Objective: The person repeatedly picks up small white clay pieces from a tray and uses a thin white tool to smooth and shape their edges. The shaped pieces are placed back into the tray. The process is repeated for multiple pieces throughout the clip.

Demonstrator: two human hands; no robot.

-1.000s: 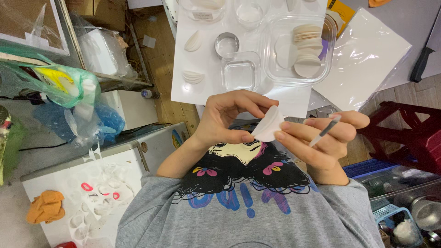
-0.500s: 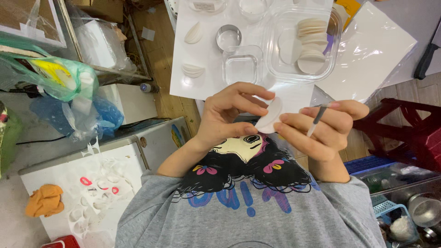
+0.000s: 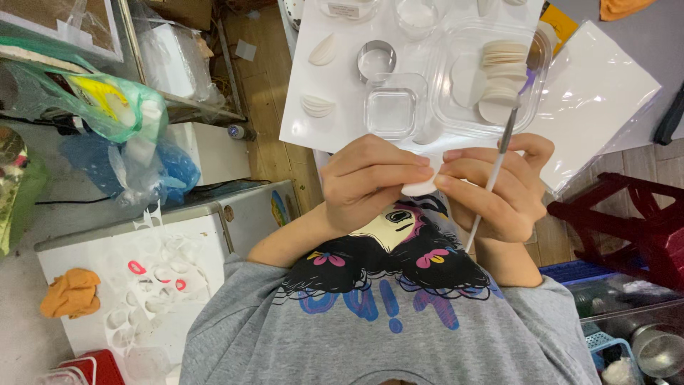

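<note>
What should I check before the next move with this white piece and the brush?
1. White piece pinched by both hands: ok, left hand and right hand meet on it.
2. Brush secure in the right hand: ok, tucked between the fingers.
3. Brush tip clear of the round white discs: cannot tell, it overlaps the clear container.
4. Small square clear box upright on the white sheet: ok.
5. Piece's shape intact: cannot tell, mostly hidden.

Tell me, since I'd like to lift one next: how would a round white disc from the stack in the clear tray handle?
The stacked discs look thin, so probably light and pliable. The white piece pinched between left hand and right hand seems folded, suggesting softness. They may cling together.
</note>
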